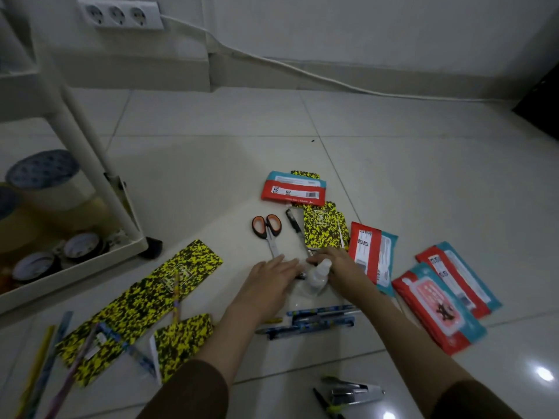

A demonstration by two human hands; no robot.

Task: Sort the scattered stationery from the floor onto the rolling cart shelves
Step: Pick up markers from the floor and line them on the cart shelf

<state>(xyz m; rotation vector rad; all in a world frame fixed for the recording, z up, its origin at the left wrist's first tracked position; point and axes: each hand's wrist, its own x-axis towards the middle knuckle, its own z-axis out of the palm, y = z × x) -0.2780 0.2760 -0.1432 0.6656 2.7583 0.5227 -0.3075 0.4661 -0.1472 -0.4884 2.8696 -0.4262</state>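
A small white bottle (316, 276) stands on the tiled floor between my hands. My left hand (266, 282) reaches toward it with straight fingers that lie over the scissors' blade tip. My right hand (340, 269) sits right behind the bottle, its fingers stretched left to a black pen's (295, 225) end; whether it grips anything is hidden. The orange-handled scissors (267, 229) lie just beyond. Yellow-black patterned notebooks (323, 226) (181, 276) and red-teal packets (293, 189) (438, 309) are scattered around. The white rolling cart (90, 176) stands at the left.
The cart's bottom shelf holds several tape rolls (45, 176). Blue pens (320, 319) lie under my forearms and a metal stapler (354, 394) lies near the bottom edge. Pencils and rulers (45, 358) lie at the bottom left. A cable (272, 60) runs along the wall from a socket strip (119, 15).
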